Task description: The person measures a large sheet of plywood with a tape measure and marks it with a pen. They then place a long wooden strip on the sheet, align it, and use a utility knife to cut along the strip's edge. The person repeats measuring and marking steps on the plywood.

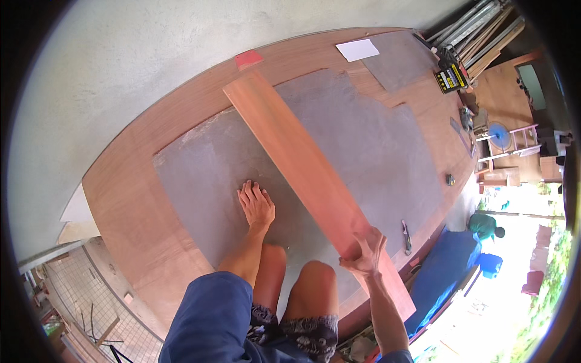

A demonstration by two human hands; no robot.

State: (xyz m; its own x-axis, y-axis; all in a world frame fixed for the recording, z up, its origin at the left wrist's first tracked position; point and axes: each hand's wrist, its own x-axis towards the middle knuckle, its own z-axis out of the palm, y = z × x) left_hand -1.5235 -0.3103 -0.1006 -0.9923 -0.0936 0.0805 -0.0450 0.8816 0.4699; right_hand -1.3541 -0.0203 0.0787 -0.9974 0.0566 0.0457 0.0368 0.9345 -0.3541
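Note:
A long reddish-brown wooden board point(296, 160) lies slantwise across a grey sheet point(381, 142), from the far left toward the near right. My right hand point(366, 251) grips the board near its close end, thumb at one edge and fingers reaching over the other. Left of the board, my left hand point(257, 202) rests palm down on the grey sheet, fingers stretched out and holding nothing. My knees are at the near side of the sheet, between my arms.
Plywood point(130, 224) surrounds the grey sheet. A utility knife point(407, 236) and a tape measure point(450, 179) lie at the right. White paper point(357, 50) and a black-and-yellow box point(451, 78) are farther back. A blue tarp point(445, 272) and another person point(482, 226) appear beyond the right edge.

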